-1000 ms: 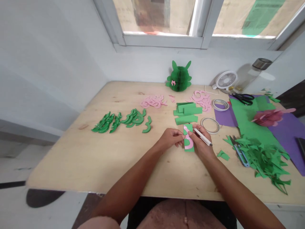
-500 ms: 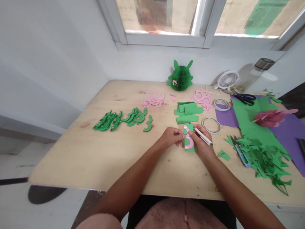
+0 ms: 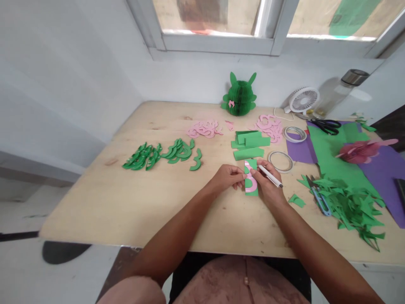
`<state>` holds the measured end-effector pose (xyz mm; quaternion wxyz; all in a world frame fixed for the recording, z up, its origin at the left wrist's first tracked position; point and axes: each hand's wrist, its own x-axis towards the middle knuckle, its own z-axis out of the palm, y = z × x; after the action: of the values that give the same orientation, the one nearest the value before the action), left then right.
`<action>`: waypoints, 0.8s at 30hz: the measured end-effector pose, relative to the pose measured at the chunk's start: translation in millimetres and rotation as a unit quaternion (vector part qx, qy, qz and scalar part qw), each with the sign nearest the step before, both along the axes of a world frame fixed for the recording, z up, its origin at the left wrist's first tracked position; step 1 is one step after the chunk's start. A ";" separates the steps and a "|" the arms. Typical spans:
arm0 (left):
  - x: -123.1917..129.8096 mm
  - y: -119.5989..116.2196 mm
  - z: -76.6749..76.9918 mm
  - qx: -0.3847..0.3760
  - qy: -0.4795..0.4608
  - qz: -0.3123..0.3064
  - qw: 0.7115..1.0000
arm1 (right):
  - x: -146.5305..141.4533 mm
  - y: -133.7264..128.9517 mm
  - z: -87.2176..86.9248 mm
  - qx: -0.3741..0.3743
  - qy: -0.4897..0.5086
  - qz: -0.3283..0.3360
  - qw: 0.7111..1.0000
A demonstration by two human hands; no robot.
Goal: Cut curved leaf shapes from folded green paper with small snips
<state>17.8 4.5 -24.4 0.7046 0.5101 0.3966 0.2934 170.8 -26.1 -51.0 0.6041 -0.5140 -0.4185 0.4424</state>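
A green paper strip (image 3: 255, 164) with a pink curved paper cutout (image 3: 252, 184) lying on its face is held upright between both hands. My left hand (image 3: 229, 176) pinches its left edge with thumb and fingertips. On the right edge, my right hand (image 3: 268, 181) grips the strip, its thumb pressing on the pink cutout. A white pen (image 3: 269, 176) with a dark end rests slantwise in that same hand. Just beyond lie stacked green paper strips (image 3: 249, 141). Left of my hands sit several wavy green cutouts (image 3: 180, 151) and another heap of green cutouts (image 3: 142, 156).
Pink cutouts (image 3: 205, 128) lie in two heaps behind. Against the wall stands a green honeycomb paper figure (image 3: 239, 99). At right are tape rolls (image 3: 281, 162), blue thread snips (image 3: 321, 200), green scraps (image 3: 354, 204), black scissors (image 3: 325, 126), a white fan (image 3: 304, 100) and a bottle (image 3: 335, 97).
The whole view has shifted slightly, with the table appearing a little higher. Both hands keep their hold on the strip and cutout, and the pen stays in my right hand.
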 end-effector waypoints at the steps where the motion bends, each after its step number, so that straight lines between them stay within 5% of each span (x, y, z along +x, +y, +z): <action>1: -0.1 -0.4 1.0 0.001 0.001 -0.001 1.000 | 0.0 0.1 -0.1 0.003 -0.003 -0.001 1.000; 8: 0.9 -1.1 2.6 0.000 0.004 0.010 1.000 | -0.1 -0.8 2.2 -0.003 -0.005 0.004 1.000; 17: -1.3 3.5 0.9 -0.013 -0.015 0.126 0.992 | -1.7 -7.7 19.3 -0.030 -0.018 0.058 0.998; 24: -0.9 1.1 2.7 -0.061 -0.067 0.149 0.985 | -2.1 -8.6 19.7 -0.045 -0.036 0.082 0.995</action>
<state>16.8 5.6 -21.7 0.7076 0.3806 0.4372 0.4042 168.7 -34.7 -31.4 0.5266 -0.5202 -0.4604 0.4899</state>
